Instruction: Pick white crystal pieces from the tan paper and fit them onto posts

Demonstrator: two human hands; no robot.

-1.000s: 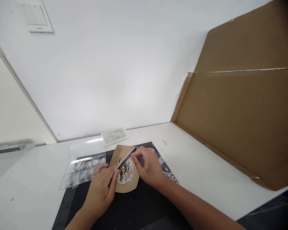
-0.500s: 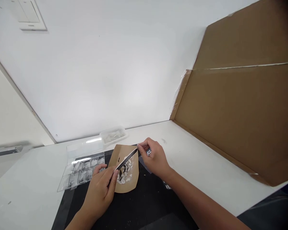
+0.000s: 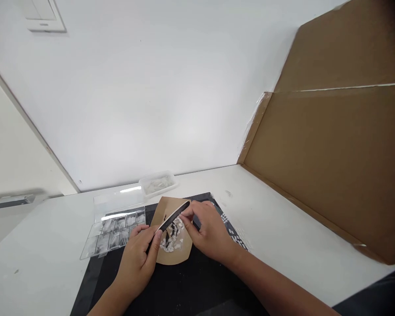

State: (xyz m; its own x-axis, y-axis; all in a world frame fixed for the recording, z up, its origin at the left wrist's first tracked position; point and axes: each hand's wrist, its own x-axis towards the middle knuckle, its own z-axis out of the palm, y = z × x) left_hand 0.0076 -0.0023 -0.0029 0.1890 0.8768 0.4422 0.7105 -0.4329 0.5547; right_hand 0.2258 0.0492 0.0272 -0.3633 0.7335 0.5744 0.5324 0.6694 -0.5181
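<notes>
A thin dark strip with a pale edge [image 3: 176, 216] slants above a brown paper sheet [image 3: 162, 209]. Its lower left end is pinched between the thumb and fingers of my left hand [image 3: 140, 259]. My right hand [image 3: 207, 226] is at the strip's upper right end, thumb and fingers pressed together; whatever is between the fingertips is too small to make out. Small white pieces [image 3: 174, 245] and some dark slivers lie on the brown sheet, partly covered by the strip. The sheet rests on a black mat [image 3: 181, 285].
An open clear compartment box [image 3: 113, 235] with whitish pieces stands left of the mat. Behind it is a white tray [image 3: 158, 184] with translucent pieces. White tile-like bits [image 3: 237, 237] lie at the mat's right edge. Cardboard panels [image 3: 325, 153] stand at the right.
My right hand has moved slightly down and overlaps the strip's upper end more closely. More of the mat's right edge and the white bits show. The view has shifted slightly.
</notes>
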